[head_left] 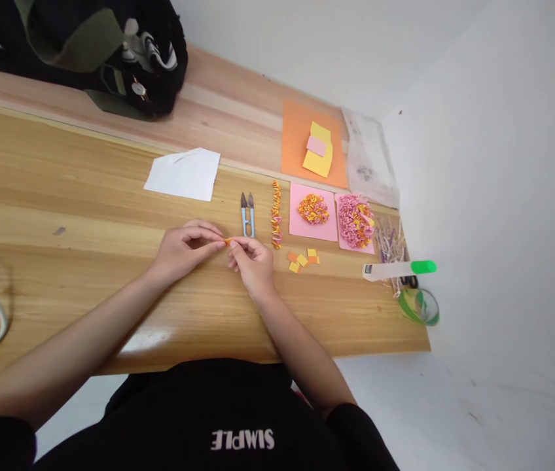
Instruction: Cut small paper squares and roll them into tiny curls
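Observation:
Between the fingertips of both hands is a small piece of orange paper [227,241]. My left hand [186,247] pinches its left end; my right hand [252,260] pinches the right end, with its other fingers curled underneath. Just beyond the hands lie blue-handled thread snips [247,214], blades pointing away. A row of small twisted orange and pink paper pieces [276,214] stands to the right of the snips. Several cut orange and yellow paper rectangles [303,260] lie to the right of my right hand.
Pink squares hold an orange-yellow pile [313,209] and a pink pile [355,221]. Behind are an orange sheet [293,140] and a plastic bag [372,154]. White paper [182,175], a black bag [160,91], a green-capped glue bottle [390,270] and a tape roll [408,306] lie around.

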The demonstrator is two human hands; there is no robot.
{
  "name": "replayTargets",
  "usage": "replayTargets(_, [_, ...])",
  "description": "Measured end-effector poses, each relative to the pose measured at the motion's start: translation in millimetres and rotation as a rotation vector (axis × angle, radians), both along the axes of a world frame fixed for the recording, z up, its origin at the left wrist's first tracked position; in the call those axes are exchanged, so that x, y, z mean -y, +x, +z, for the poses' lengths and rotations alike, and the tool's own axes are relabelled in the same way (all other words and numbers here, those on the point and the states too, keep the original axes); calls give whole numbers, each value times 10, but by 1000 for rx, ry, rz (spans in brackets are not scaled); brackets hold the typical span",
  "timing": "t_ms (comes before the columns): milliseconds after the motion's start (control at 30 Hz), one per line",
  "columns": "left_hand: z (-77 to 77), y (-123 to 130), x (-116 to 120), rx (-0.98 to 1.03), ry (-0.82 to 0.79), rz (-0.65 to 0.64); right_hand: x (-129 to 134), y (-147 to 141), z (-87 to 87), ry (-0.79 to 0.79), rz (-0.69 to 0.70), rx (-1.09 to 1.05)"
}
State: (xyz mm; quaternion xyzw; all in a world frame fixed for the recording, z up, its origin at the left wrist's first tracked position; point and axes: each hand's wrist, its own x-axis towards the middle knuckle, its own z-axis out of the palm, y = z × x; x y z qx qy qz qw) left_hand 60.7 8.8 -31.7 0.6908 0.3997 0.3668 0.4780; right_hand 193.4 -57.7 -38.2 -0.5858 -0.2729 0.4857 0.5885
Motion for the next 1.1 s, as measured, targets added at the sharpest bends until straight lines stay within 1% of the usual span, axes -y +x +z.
replayTargets(267, [-8,5,-6,12,24,2,-6,7,16,-7,5,-31])
replayTargets(567, [-6,-9,-4,-15,7,-4,-6,32,19,27,89,-7])
replayTargets(700, [-2,-13,-2,-22,5,-10,-4,41,9,15,124,16])
replayTargets(933, [-3,2,3,1,24,-5,-18,69,29,-29,135,-26])
replayTargets(1100, [-10,-6,2,-2,38,7,-25,95,52,-33,133,-56])
